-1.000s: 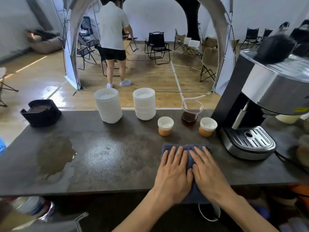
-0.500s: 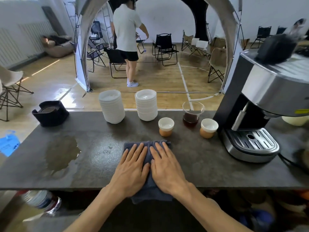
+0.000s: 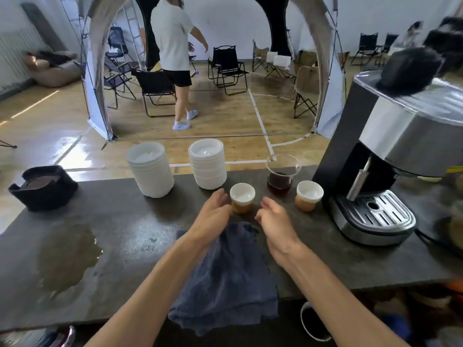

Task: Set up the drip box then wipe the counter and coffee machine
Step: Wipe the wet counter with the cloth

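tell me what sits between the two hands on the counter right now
In the head view, a small white cup stands between the left hand and right hand; the blue cloth lies just below them.

Your bench [image 3: 120, 221] is dark, matt and stone-like, glossy only where a wet patch [image 3: 67, 259] lies. The cloth [image 3: 230, 279] looks soft, nubby blue-grey terry. The coffee machine [image 3: 400, 136] has brushed metal with a shiny slotted drip tray [image 3: 375, 211]. The server [image 3: 280, 176] is clear glass; the stacked bowls [image 3: 208, 164] look smooth, glossy white.
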The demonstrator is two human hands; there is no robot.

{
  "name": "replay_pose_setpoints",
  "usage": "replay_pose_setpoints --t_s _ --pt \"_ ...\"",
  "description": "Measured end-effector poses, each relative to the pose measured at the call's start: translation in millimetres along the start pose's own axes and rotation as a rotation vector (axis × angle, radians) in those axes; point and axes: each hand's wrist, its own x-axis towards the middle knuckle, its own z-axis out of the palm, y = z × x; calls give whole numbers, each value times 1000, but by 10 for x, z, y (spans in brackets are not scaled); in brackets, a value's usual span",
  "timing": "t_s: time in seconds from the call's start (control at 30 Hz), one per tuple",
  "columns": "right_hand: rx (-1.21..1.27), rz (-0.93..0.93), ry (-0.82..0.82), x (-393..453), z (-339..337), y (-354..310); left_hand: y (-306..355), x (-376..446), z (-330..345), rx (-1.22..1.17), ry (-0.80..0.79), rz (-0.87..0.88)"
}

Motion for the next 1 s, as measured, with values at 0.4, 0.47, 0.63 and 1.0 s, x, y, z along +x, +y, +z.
replay_pose_setpoints --t_s 0.4,0.47,0.63,1.0 --pt "240 -3 47 540 361 -289 276 576 -2 8 -66 17" --pt "251 9 69 610 399 -309 206 704 -7 32 -60 53" --pt "266 32 56 493 326 -266 157 595 -8 108 -28 5" --pt "448 -46 436 -115 -744 325 92 165 1057 -83 -274 13"
